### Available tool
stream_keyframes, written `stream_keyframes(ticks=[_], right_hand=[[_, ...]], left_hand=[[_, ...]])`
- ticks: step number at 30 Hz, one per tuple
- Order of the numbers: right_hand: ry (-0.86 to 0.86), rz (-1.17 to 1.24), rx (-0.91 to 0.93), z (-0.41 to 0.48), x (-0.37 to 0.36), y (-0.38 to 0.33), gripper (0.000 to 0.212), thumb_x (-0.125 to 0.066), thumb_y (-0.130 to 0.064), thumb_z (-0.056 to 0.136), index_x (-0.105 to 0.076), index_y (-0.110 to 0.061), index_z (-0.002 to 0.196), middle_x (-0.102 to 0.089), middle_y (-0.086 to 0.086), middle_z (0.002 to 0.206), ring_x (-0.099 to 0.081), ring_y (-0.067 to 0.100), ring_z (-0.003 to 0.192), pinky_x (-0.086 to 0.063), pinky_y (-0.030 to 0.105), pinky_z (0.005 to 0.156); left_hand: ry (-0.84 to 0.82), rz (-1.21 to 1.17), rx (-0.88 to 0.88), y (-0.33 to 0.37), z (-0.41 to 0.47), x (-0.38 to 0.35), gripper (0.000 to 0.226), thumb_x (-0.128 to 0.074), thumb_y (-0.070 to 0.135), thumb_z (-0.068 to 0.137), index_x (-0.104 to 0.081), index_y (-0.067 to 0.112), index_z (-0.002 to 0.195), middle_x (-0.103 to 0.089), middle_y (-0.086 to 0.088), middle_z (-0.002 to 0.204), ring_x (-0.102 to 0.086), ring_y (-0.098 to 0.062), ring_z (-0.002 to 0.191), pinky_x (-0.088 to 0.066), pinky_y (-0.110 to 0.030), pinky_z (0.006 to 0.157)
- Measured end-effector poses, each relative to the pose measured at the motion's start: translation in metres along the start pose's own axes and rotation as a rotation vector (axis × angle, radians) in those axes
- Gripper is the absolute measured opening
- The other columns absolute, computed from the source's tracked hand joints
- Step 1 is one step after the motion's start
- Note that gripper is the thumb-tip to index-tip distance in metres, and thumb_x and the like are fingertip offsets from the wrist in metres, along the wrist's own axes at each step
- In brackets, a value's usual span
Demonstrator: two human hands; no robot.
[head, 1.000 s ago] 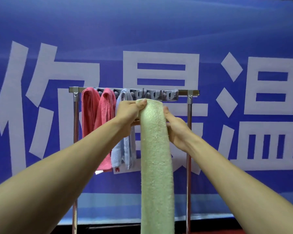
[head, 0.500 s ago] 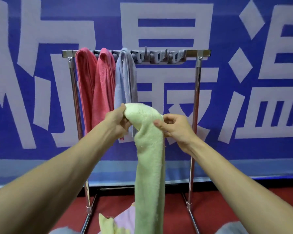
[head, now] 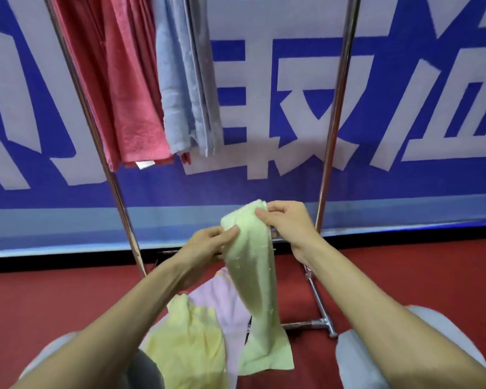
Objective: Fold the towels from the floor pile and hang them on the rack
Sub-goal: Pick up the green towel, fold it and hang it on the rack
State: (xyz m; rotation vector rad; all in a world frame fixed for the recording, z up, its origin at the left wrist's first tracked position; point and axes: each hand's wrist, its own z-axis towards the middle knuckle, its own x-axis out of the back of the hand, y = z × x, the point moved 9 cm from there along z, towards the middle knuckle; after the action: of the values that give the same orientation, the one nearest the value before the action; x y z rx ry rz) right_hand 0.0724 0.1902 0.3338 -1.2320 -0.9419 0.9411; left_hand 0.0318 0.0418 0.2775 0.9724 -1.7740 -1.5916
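I hold a pale green towel (head: 257,287), folded into a long strip, by its top end. My left hand (head: 208,245) pinches its left side and my right hand (head: 286,223) grips its upper right corner. The strip hangs down to the floor pile, where a yellow towel (head: 191,346) and a pink towel (head: 222,301) lie. The chrome rack (head: 334,130) stands behind. On it hang two red towels (head: 115,80) and a light blue towel (head: 185,80). The rack's top bar is out of view.
A blue banner (head: 404,192) with large white characters covers the wall behind the rack. The floor (head: 40,299) is red carpet. The rack's foot bar (head: 317,310) runs along the floor at right. My grey-clad knees (head: 357,357) show at the bottom corners.
Both hands have come down with the green towel from the rack's top bar to low in front of it. The view has tilted down, showing the floor pile.
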Motion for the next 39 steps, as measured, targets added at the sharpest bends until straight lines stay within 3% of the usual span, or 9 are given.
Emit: stream_keyframes(ticks=[3,7,10,15,23,28,31,34,39], right_hand=[[0.034,0.102,-0.097,0.001,0.005,0.016,0.014,-0.067,-0.009,0.087,-0.070,0.002,0.094,-0.068,0.008,0.076,-0.064,0.014,0.061,-0.053,0.023,0.053],[0.073,0.204,-0.142,-0.001,0.016,0.016,0.011,-0.067,-0.010,0.086,-0.068,0.000,0.087,-0.068,0.007,0.075,-0.065,0.014,0.062,-0.056,0.028,0.062],[0.098,0.264,-0.155,-0.008,0.026,0.015,0.012,-0.067,-0.013,0.087,-0.067,-0.001,0.085,-0.070,0.011,0.082,-0.068,0.020,0.074,-0.058,0.034,0.074],[0.059,0.266,-0.202,-0.017,0.014,0.025,0.032,-0.059,-0.026,0.094,-0.067,0.003,0.105,-0.070,0.019,0.108,-0.067,0.030,0.102,-0.054,0.043,0.092],[-0.317,0.146,-0.371,-0.031,-0.045,0.060,0.077,-0.022,-0.065,0.093,-0.063,-0.006,0.118,-0.063,0.021,0.124,-0.058,0.034,0.119,-0.043,0.041,0.104],[-0.430,0.223,-0.303,-0.038,-0.063,0.053,0.055,-0.038,-0.051,0.097,-0.063,-0.008,0.120,-0.070,0.007,0.117,-0.066,0.017,0.109,-0.049,0.032,0.095],[-0.424,-0.046,-0.205,-0.040,-0.058,0.049,0.033,-0.064,-0.033,0.089,-0.068,-0.005,0.105,-0.074,0.009,0.101,-0.069,0.013,0.089,-0.050,0.020,0.076],[-0.368,-0.238,-0.141,-0.041,-0.050,0.046,0.016,-0.076,-0.019,0.079,-0.066,-0.010,0.086,-0.072,0.004,0.079,-0.065,0.006,0.068,-0.049,0.016,0.064],[-0.050,-0.639,0.079,-0.024,-0.021,0.023,0.015,-0.078,-0.026,0.076,-0.070,-0.017,0.085,-0.072,0.001,0.080,-0.063,0.013,0.076,-0.045,0.024,0.071]], left_hand=[[-0.073,0.180,-0.019,-0.022,-0.001,-0.012,0.044,-0.064,0.044,0.080,-0.070,0.004,0.096,-0.069,-0.004,0.081,-0.061,-0.017,0.072,-0.047,-0.032,0.075],[-0.025,0.209,-0.062,-0.019,0.000,-0.017,0.045,-0.071,0.044,0.078,-0.071,0.004,0.099,-0.071,-0.019,0.105,-0.067,-0.035,0.098,-0.048,-0.051,0.093],[0.111,0.122,-0.140,-0.003,-0.007,-0.007,0.051,-0.073,0.046,0.073,-0.067,-0.001,0.092,-0.068,-0.018,0.089,-0.059,-0.025,0.080,-0.048,-0.045,0.077],[0.199,0.060,-0.222,0.021,-0.027,-0.008,0.026,-0.063,0.025,0.090,-0.070,0.000,0.092,-0.070,-0.012,0.088,-0.061,-0.019,0.075,-0.047,-0.030,0.068],[0.431,-0.178,-0.134,0.022,-0.031,0.022,0.026,-0.069,0.029,0.085,-0.063,0.004,0.087,-0.055,-0.008,0.073,-0.051,-0.016,0.062,-0.042,-0.021,0.052],[0.519,-0.304,-0.115,0.018,-0.037,0.035,0.021,-0.071,0.023,0.084,-0.060,0.007,0.075,-0.059,-0.006,0.066,-0.056,-0.015,0.055,-0.049,-0.021,0.048],[0.603,-0.306,-0.143,0.020,-0.045,0.046,0.022,-0.071,0.018,0.084,-0.058,0.007,0.070,-0.058,-0.002,0.058,-0.054,-0.008,0.043,-0.046,-0.016,0.042],[0.656,-0.283,-0.166,0.021,-0.052,0.055,0.024,-0.071,0.019,0.084,-0.057,0.009,0.067,-0.057,-0.002,0.060,-0.052,-0.008,0.046,-0.047,-0.018,0.047],[0.689,-0.359,-0.235,0.026,-0.058,0.053,0.026,-0.070,0.020,0.085,-0.056,0.008,0.067,-0.055,-0.003,0.059,-0.053,-0.014,0.053,-0.048,-0.021,0.049]])
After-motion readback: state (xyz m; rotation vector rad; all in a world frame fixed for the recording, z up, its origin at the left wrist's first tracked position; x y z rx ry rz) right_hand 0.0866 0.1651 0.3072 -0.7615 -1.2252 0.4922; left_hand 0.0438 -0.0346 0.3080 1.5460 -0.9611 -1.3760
